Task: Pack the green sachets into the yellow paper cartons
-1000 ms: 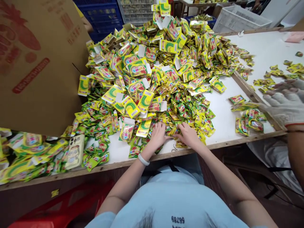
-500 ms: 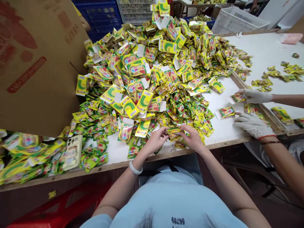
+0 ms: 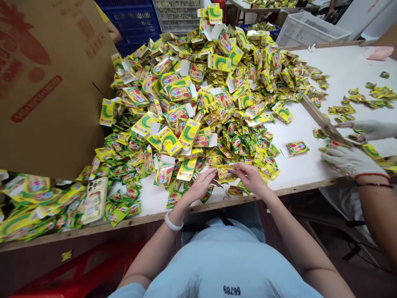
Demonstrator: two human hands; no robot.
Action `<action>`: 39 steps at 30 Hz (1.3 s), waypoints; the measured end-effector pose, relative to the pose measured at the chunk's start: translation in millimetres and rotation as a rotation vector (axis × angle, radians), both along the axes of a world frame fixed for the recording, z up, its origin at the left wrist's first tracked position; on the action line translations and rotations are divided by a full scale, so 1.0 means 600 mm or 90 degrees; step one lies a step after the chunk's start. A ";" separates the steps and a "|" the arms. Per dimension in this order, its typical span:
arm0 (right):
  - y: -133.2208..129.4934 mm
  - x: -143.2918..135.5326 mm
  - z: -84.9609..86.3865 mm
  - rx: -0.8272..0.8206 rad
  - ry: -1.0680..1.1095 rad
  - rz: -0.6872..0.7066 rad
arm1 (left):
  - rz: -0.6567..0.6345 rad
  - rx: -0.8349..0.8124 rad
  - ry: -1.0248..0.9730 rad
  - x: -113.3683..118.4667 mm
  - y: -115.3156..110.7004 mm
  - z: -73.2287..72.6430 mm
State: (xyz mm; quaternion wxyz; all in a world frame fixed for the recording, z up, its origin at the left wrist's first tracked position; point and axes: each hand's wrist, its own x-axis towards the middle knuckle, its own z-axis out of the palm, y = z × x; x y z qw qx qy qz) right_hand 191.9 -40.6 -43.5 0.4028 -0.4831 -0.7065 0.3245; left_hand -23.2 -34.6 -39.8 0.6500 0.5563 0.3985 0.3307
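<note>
At the table's front edge, my left hand (image 3: 203,184) and my right hand (image 3: 250,178) are closed on opposite ends of a small yellow wrapped candy packet (image 3: 226,174). Whether one packet or a few lie between my fingers I cannot tell. Just behind my hands are loose green and yellow candy packets (image 3: 237,140). An open-flapped candy box (image 3: 164,170) lies left of my left hand, beside a yellow box (image 3: 187,169). Below my right hand another packet (image 3: 235,190) rests near the wooden edge.
A tall heap of candy boxes (image 3: 182,91) fills the table (image 3: 297,165). At left stand a large carton (image 3: 58,91) and a phone (image 3: 94,200). A co-worker's gloved hands (image 3: 356,160) work at right, beyond a single box (image 3: 297,147). Crates (image 3: 310,29) stand behind.
My hands stay nearly in place, while the yellow packet between them has turned to show more of its face. The co-worker's gloved hands have moved right, away from the single box.
</note>
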 end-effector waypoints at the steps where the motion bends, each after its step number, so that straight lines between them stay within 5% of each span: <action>1: 0.000 -0.004 -0.001 -0.013 0.005 -0.001 | 0.028 -0.004 -0.006 0.003 -0.004 -0.001; 6: -0.008 -0.025 -0.002 -0.239 0.272 0.046 | 0.121 0.122 0.084 0.016 -0.025 -0.008; 9: -0.013 -0.029 -0.005 -0.417 0.365 0.102 | 0.077 0.269 0.206 0.012 -0.015 0.005; 11: -0.014 -0.025 -0.007 -0.428 0.354 0.080 | 0.063 0.388 0.326 0.001 0.016 0.026; 13: -0.014 -0.014 -0.007 -0.377 0.340 0.024 | 0.134 0.479 0.494 -0.018 0.065 0.052; 16: -0.014 0.004 -0.004 -0.320 0.325 -0.030 | 0.295 0.458 0.766 -0.045 0.145 0.086; 18: -0.015 0.012 -0.003 -0.326 0.334 -0.037 | 0.279 0.421 0.861 -0.051 0.176 0.096; 21: -0.019 0.012 -0.002 -0.346 0.418 -0.050 | 0.165 0.505 0.820 -0.036 0.170 0.093; 26: -0.029 -0.009 0.014 -0.274 0.465 -0.030 | 0.012 0.659 0.561 0.006 0.078 0.061; 29: -0.040 -0.011 0.026 -0.054 0.272 -0.116 | 0.090 0.557 0.425 0.014 0.025 0.044; 32: -0.057 -0.001 0.024 0.228 0.018 -0.164 | 0.136 0.250 0.167 0.015 -0.013 0.040; 36: -0.089 0.000 0.013 0.419 -0.157 0.069 | -0.060 -0.190 -0.189 0.026 -0.028 0.049; 39: -0.113 -0.001 0.026 0.401 -0.148 0.131 | -0.045 -0.264 -0.261 0.030 -0.015 0.053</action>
